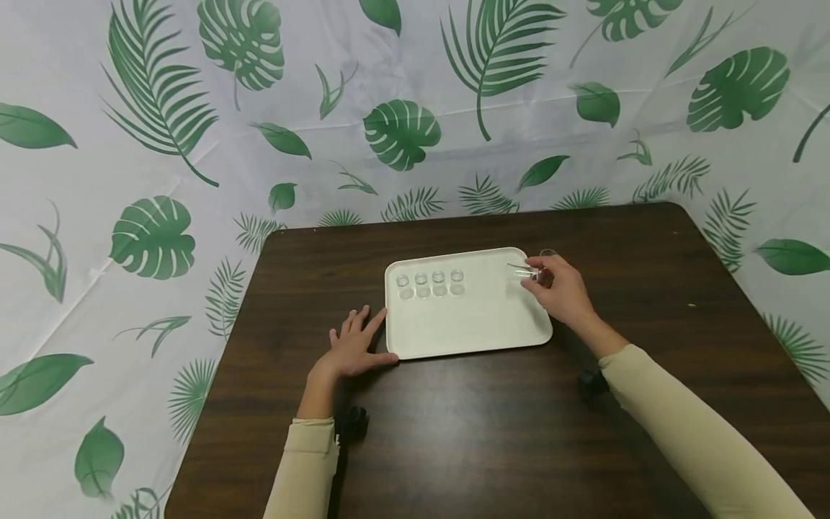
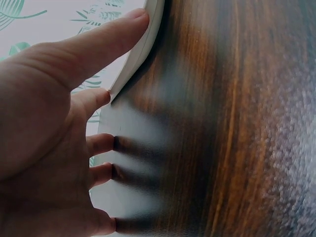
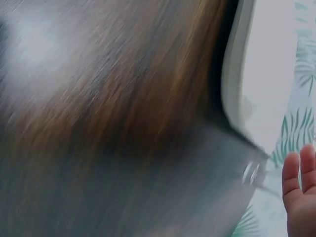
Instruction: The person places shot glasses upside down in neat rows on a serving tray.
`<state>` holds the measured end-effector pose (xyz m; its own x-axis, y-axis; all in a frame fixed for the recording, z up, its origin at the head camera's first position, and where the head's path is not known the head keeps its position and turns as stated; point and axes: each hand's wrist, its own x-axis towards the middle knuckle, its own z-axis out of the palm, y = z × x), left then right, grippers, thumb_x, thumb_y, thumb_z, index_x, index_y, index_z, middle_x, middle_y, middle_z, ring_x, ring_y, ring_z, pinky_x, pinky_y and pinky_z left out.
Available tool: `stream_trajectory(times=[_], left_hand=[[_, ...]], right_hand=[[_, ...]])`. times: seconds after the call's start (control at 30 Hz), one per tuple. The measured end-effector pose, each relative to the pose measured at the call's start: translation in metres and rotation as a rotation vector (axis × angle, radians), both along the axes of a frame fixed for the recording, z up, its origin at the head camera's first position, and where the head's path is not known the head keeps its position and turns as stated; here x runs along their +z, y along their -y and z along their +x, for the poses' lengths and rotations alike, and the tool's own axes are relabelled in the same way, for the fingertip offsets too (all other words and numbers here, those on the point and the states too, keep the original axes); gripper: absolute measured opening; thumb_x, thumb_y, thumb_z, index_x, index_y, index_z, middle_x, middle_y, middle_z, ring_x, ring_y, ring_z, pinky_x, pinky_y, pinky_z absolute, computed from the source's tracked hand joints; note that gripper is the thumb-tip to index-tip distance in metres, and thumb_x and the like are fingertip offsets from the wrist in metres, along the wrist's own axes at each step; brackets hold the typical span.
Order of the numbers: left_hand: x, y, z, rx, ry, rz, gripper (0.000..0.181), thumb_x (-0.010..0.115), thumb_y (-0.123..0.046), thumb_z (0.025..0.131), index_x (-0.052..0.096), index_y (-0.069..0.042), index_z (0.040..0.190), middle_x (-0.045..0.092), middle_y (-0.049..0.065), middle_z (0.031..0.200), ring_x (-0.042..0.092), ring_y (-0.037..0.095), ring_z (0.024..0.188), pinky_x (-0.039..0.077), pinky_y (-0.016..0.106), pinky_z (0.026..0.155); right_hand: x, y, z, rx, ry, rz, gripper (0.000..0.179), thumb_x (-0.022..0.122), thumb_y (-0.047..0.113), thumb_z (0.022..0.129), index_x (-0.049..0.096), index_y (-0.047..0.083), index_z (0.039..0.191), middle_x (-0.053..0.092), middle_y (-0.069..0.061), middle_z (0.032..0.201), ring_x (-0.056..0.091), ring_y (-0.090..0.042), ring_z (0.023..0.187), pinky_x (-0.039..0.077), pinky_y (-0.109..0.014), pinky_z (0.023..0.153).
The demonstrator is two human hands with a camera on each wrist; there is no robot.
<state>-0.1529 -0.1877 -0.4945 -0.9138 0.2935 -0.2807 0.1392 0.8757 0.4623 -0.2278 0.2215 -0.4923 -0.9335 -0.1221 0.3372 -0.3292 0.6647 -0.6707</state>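
A white tray [image 1: 467, 321] lies on the dark wooden table. Along its far left part stand several small clear round containers [image 1: 421, 280] in a row. My left hand [image 1: 351, 351] is spread at the tray's left end, its thumb at the near corner and index finger at the left edge. In the left wrist view, the other fingertips [image 2: 106, 142] meet the tabletop. Over the tray's far right corner, my right hand [image 1: 559, 288] pinches a clear, see-through vessel [image 1: 522, 272], held tilted. The right wrist view catches its round end [image 3: 251, 173] blurred beside the fingers.
The brown table [image 1: 467, 432] stretches around the tray on every side. Behind it hangs a white cloth [image 1: 337, 65] printed with green leaves. Black wrist cameras [image 1: 352, 422] sit under both forearms.
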Motion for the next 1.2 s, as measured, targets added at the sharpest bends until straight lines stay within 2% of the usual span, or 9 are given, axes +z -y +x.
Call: stream_trajectory(times=[0.27, 0.53, 0.83, 1.2], left_hand=[[0.0, 0.001, 0.0, -0.003, 0.003, 0.019, 0.098, 0.071, -0.055, 0.084, 0.018, -0.023, 0.159, 0.007, 0.02, 0.162, 0.0, 0.044, 0.147, 0.002, 0.075, 0.104], [0.002, 0.001, 0.001, -0.004, -0.007, 0.018, 0.096, 0.071, -0.055, 0.085, 0.019, -0.022, 0.159, 0.008, 0.02, 0.162, 0.001, 0.044, 0.147, 0.003, 0.075, 0.104], [0.003, 0.0, 0.001, -0.003, 0.001, 0.008, 0.097, 0.07, -0.057, 0.085, 0.018, -0.025, 0.159, 0.007, 0.019, 0.162, 0.0, 0.043, 0.147, 0.002, 0.074, 0.105], [0.002, 0.0, 0.001, 0.001, 0.015, 0.001, 0.097, 0.069, -0.058, 0.084, 0.016, -0.027, 0.159, 0.006, 0.017, 0.163, -0.001, 0.042, 0.147, 0.001, 0.074, 0.105]], right_hand=[[0.004, 0.026, -0.007, 0.017, 0.062, 0.021, 0.037, 0.078, 0.011, 0.084, 0.065, 0.003, 0.118, 0.065, -0.012, 0.105, 0.058, -0.025, 0.084, 0.045, -0.041, 0.07], [0.006, 0.048, -0.017, 0.017, 0.052, 0.049, 0.032, 0.078, 0.01, 0.083, 0.066, 0.004, 0.112, 0.066, -0.012, 0.106, 0.059, -0.027, 0.086, 0.046, -0.042, 0.072], [0.005, 0.065, -0.023, 0.128, 0.083, 0.123, 0.033, 0.074, 0.006, 0.084, 0.069, 0.005, 0.117, 0.064, -0.012, 0.108, 0.058, -0.028, 0.091, 0.045, -0.041, 0.077], [0.002, 0.078, -0.027, 0.201, 0.035, 0.186, 0.031, 0.071, 0.0, 0.085, 0.069, 0.003, 0.116, 0.063, -0.013, 0.114, 0.056, -0.03, 0.1, 0.044, -0.044, 0.088]])
